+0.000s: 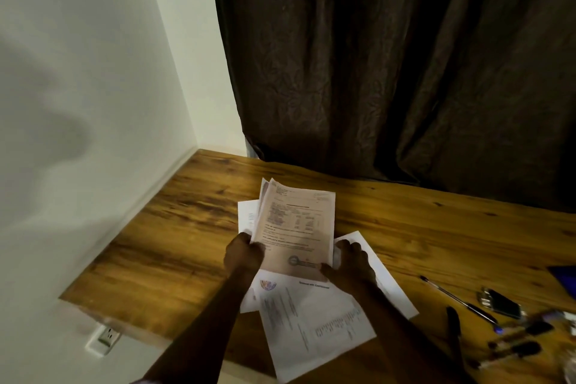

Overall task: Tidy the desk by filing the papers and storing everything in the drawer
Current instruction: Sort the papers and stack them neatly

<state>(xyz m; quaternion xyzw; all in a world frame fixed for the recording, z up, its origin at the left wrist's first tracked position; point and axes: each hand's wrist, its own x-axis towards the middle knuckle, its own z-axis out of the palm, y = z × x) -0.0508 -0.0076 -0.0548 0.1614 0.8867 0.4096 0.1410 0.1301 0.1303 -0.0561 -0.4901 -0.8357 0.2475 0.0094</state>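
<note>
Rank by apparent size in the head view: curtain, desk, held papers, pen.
1. curtain
2. desk
3. held papers
4. pen
Both curtain and desk run off frame; ranked by visible area.

We see a dark brown curtain [389,72] that hangs in heavy folds over the upper and right part of the view, and its cloth carries a faint embossed pattern. To the left of it stands a white wall [78,25], which turns a corner just beside the curtain's edge, and a soft grey shadow [53,134] lies across it. Low on this wall, at the bottom left, we notice a white power outlet [104,341], too blurred to show details.
</note>
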